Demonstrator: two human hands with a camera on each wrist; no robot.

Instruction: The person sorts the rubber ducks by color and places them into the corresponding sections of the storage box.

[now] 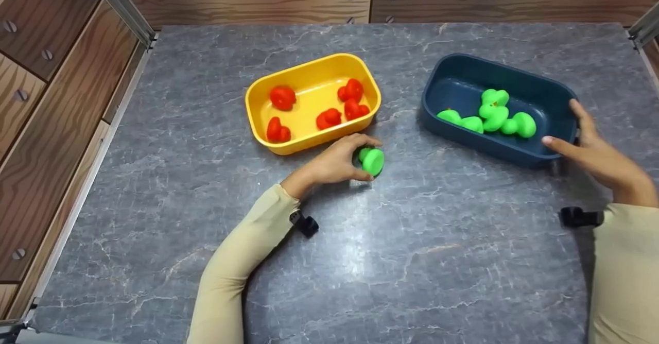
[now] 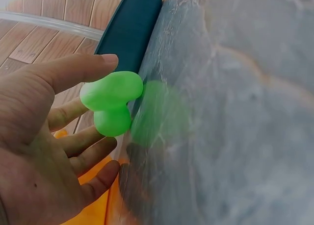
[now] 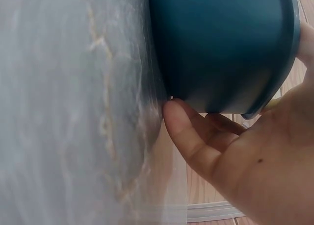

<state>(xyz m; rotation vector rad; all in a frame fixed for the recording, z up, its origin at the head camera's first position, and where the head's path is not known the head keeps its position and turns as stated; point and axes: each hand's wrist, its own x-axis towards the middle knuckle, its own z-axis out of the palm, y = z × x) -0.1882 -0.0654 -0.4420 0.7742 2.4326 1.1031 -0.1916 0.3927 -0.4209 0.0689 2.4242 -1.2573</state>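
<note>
A small green rubber duck (image 1: 373, 161) lies tipped over on the table just in front of the yellow bin (image 1: 314, 142). My left hand (image 1: 339, 161) curves around it, thumb on the near side and fingers spread on the far side. In the left wrist view the thumb tip is right at the top of the duck (image 2: 112, 100), with the fingers fairly straight behind it. On the right, my right hand (image 1: 600, 156) grips the end of the dark blue bin (image 1: 494, 145), thumb over the rim and fingertips low against its outer wall (image 3: 221, 48).
Several red rubber ducks (image 1: 282, 98) are scattered inside the yellow bin. Several green ducks (image 1: 494, 117) sit grouped in the blue bin. Wood-patterned panels (image 1: 247, 5) border the grey marbled tabletop (image 1: 412, 261) at the back and left.
</note>
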